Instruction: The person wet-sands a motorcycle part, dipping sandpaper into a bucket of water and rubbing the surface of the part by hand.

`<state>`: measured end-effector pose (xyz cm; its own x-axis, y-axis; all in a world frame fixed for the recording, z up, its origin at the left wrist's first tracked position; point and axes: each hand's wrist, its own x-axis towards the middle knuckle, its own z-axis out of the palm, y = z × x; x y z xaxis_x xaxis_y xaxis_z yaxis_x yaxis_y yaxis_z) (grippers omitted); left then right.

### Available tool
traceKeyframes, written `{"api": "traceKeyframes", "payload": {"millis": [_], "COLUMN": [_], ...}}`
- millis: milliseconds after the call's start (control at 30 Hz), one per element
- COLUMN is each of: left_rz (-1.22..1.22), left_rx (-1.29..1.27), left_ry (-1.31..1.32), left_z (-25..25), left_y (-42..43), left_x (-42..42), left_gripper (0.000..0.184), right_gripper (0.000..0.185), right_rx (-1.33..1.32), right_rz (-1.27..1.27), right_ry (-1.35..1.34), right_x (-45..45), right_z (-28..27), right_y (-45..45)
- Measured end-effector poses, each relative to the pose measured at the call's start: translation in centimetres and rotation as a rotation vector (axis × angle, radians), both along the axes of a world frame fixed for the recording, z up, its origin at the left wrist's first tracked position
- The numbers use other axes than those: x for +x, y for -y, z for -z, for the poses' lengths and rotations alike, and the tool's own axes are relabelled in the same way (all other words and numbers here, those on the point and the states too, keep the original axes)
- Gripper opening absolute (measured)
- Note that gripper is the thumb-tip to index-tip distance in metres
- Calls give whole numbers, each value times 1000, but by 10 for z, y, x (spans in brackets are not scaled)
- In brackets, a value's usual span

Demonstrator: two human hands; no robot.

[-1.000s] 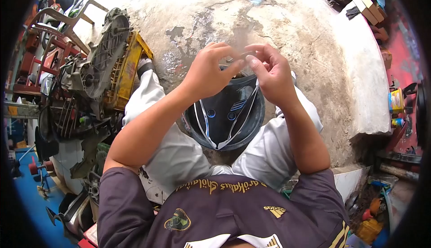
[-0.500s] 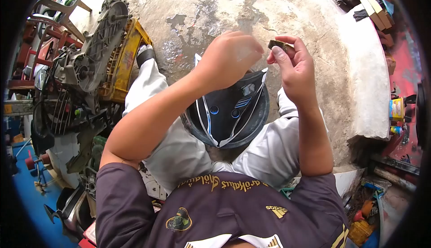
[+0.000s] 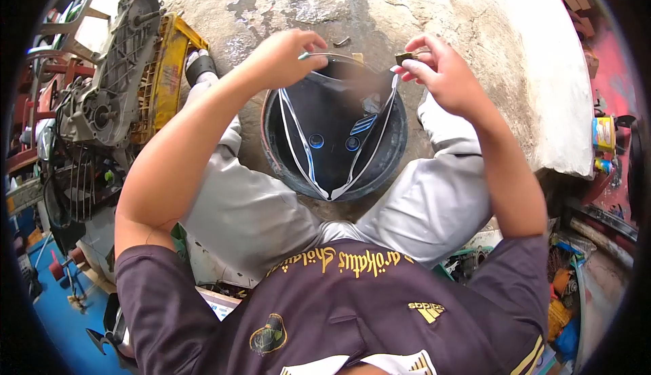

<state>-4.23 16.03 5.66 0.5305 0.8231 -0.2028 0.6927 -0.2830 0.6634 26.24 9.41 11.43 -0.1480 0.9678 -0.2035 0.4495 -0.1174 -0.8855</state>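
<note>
My left hand (image 3: 288, 56) is above the left side of a black motorcycle fairing panel (image 3: 332, 114), its fingers closed around a thin, curved pale strip (image 3: 336, 56) with a light-blue tip. On the right, my right hand (image 3: 437, 70) pinches a small dark folded piece (image 3: 405, 57) with yellowish edges; its material is unclear. The panel has white edging, blue stripes and two round blue-rimmed spots. Its pointed end faces me as it rests in a round black basin (image 3: 401, 141) between my legs. A brownish blur covers part of the panel's far end.
A yellow crate (image 3: 163, 70) and a grey metal engine casing (image 3: 122, 70) stand at the left, beside my foot. At right runs a pale concrete ledge (image 3: 549, 104), with a yellow tin (image 3: 602, 133) beyond it. A small dark curved piece (image 3: 342, 41) lies on the wet-patched floor.
My left hand has moved left, away from my right hand, and the thin strip now shows at it. My right hand keeps its pinch on the dark piece. The view has shifted slightly.
</note>
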Motion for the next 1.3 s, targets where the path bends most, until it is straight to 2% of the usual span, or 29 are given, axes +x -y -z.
{"api": "traceKeyframes", "payload": {"millis": [67, 100, 200, 233, 267, 333, 367, 600, 667, 800, 867, 933, 1000, 1067, 1233, 1300], "left_rz": [200, 228, 309, 339, 338, 346, 378, 359, 359, 351, 291, 244, 188, 12, 115, 142], "left_rx": [202, 144, 120, 148, 145, -5, -22, 2, -29, -62, -16, -17, -21, -83, -107, -146], "left_ry": [-121, -180, -128, -164, -161, -371, -362, -402, -436, -436, -517, -586, -650, -614, -681, -682], "left_z": [23, 18, 30, 33, 35, 22, 33, 35, 32, 29, 27, 23, 27, 45, 34, 35], "left_y": [9, 18, 33, 35, 36, 40, 36, 33, 35, 37, 41, 45, 43, 41, 40, 40], "left_x": [6, 13, 22, 24, 24, 30, 27, 30, 32, 31, 32, 32, 30, 18, 14, 14], "left_gripper": [43, 49, 71, 84, 84, 92, 97, 97, 97, 97, 99, 101, 104, 108, 116, 118], "right_gripper": [18, 21, 22, 23, 23, 21, 20, 21, 20, 19, 19, 19, 19, 19, 18, 18], "right_rx": [-59, 31, -10, -1, -5, 132, 139, 93, 111, 101, 110, 47, 88, 101, 36, 31], "right_rz": [-140, -225, -294, -218, -219, -276, -286, -239, -224, -361, -313, -256, -360, -382, -309, -368], "right_ry": [335, 461, 643, 598, 600, 543, 569, 671, 682, 593, 701, 668, 631, 567, 649, 607], "right_x": [18, 21, 22, 22, 21, 14, 9, 36, 14, -1, 24, 31, 27, 25, 43, 36], "right_z": [19, 25, 40, 55, 67, 82, 86, 121, 107, 100, 117, 115, 115, 114, 119, 116], "right_y": [-14, -17, -25, -26, -28, -28, -25, -48, -42, -48, -64, -66, -64, -64, -70, -69]}}
